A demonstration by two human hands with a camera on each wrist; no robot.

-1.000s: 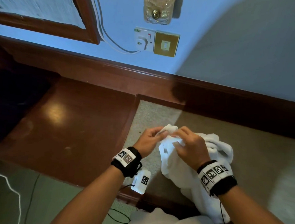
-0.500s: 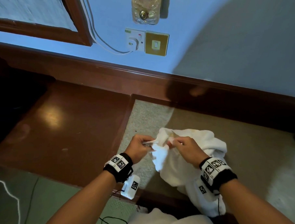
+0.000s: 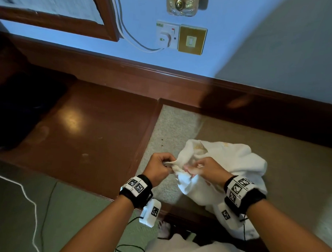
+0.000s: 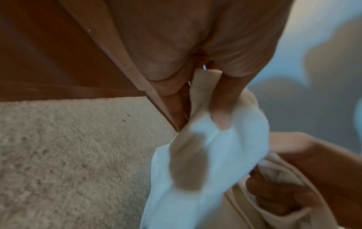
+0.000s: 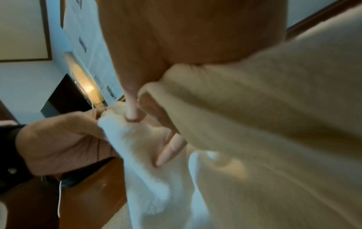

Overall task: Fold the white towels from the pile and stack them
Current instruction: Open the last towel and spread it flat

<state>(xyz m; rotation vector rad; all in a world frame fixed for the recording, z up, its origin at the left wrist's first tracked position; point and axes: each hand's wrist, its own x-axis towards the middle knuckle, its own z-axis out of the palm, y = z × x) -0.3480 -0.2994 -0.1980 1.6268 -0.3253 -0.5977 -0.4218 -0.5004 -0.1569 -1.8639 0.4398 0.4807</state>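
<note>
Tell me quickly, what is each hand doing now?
Left hand: pinches the white towel at its edge.
Right hand: grips the same towel.

Both forearms reach forward, each wrist wrapped in a black band with white marker blocks. The left hand [image 3: 158, 168] has its fingers curled, thumb and forefinger pinching an edge of the white towel [image 3: 234, 165]. The right hand [image 3: 209, 170], just beside it, pinches the same towel with its fingertips [image 5: 131, 115], the knuckles turned upward.
</note>
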